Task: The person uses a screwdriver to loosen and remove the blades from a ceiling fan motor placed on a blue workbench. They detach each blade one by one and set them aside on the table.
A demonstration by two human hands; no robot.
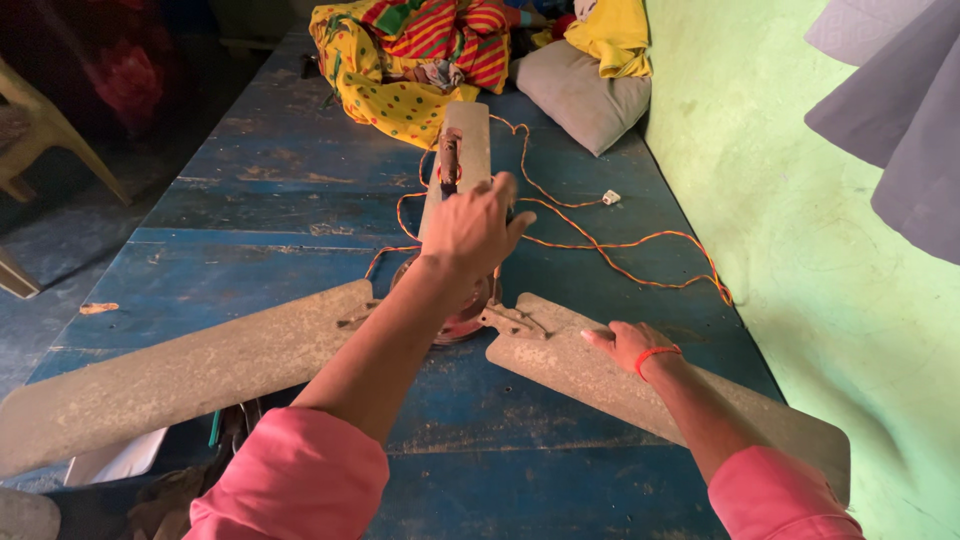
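table (300, 190): blue paint, worn, with darker scuffed patches
fan blades (190, 375): dull grey, dusty, speckled
fan hub (462, 318): reddish brown, at the centre
cord (610, 245): orange, twisted, trailing toward 3 o'clock
plug (611, 197): white
cloth bundle (400, 70): at 12 o'clock, yellow with red and green dots, and red, yellow and green stripes
pillow (580, 95): grey
yellow cloth (612, 35): plain yellow, at 1 o'clock
wall (800, 250): pale green, at 3 o'clock
sleeves (300, 480): pink
thread on right wrist (655, 353): red-orange
chair (40, 130): cream, at 10 o'clock
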